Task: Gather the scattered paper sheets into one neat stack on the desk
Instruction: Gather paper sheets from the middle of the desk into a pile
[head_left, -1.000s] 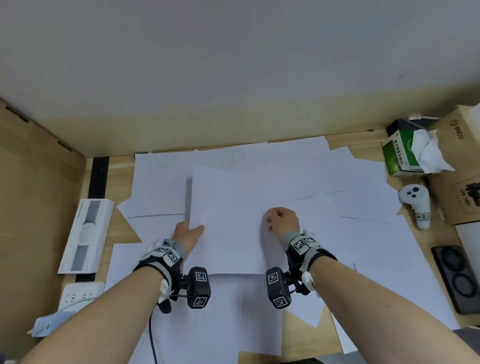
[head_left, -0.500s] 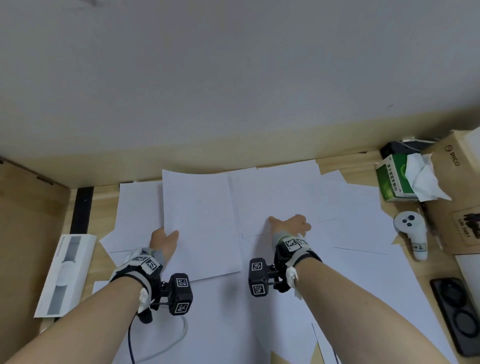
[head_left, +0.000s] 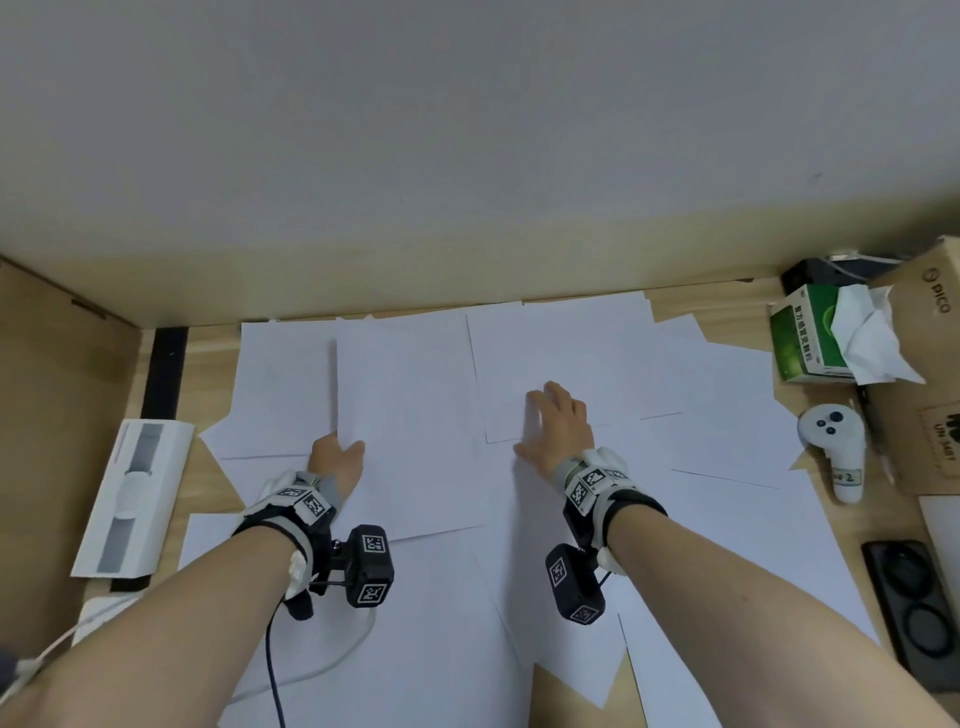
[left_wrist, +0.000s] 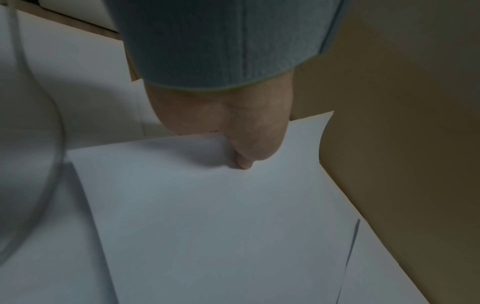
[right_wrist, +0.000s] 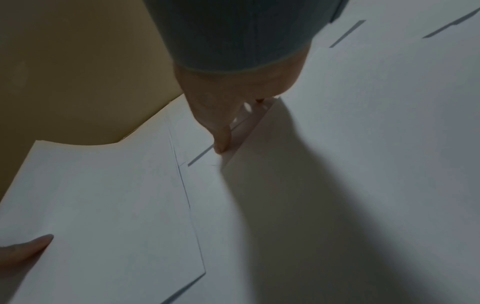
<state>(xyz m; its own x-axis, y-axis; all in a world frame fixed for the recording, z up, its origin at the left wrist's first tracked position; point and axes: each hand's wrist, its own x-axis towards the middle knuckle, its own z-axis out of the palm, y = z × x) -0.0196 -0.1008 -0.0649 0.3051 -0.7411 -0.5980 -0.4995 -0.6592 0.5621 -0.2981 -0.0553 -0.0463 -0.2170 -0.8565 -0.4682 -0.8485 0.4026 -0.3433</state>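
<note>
Several white paper sheets lie overlapping across the wooden desk (head_left: 208, 364). My left hand (head_left: 343, 452) pinches the left edge of one sheet (head_left: 410, 426), which sits left of centre on top of the others. The left wrist view shows the thumb (left_wrist: 246, 152) on top of that sheet (left_wrist: 221, 226) and the fingers hidden under it. My right hand (head_left: 556, 415) lies flat with straight fingers on a sheet (head_left: 561, 353) further back. In the right wrist view a fingertip (right_wrist: 222, 142) presses down near a paper edge.
At the right stand a green tissue box (head_left: 810, 338), a white controller (head_left: 836, 447), a cardboard box (head_left: 930, 374) and a black case (head_left: 919, 613). A white box (head_left: 132, 499) lies at the left edge. A white cable (head_left: 322, 670) crosses the near sheets.
The right hand let go of the sheet both hands held and moved back to lie flat on another sheet. The left hand carried its sheet to the left.
</note>
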